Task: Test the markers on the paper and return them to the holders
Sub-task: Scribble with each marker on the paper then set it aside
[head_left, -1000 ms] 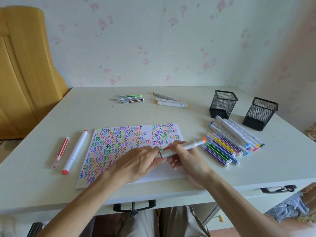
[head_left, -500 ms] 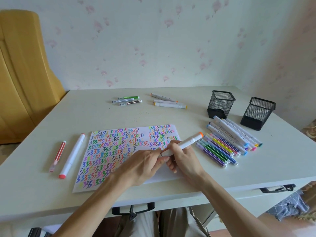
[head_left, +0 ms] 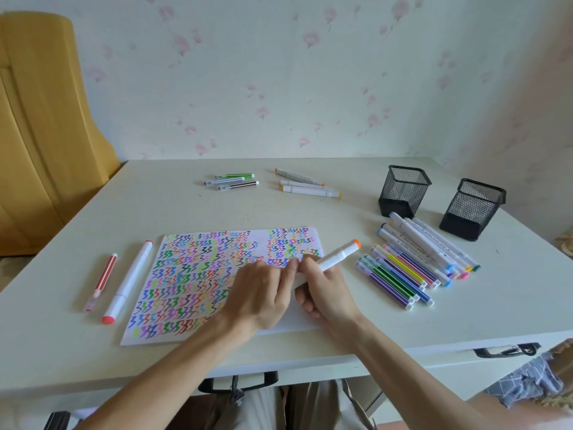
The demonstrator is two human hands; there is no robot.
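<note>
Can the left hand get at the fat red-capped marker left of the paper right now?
Probably not yet: the left hand is pinching the orange-tipped marker. The path to the red-capped marker looks free.

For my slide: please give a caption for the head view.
Both hands grip an orange-tipped marker over the scribbled paper.

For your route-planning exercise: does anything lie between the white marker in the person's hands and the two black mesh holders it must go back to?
Yes. The loose markers lie on the table between the white marker in the right hand and the holders. They lie flat, so lifting over them should clear.
</note>
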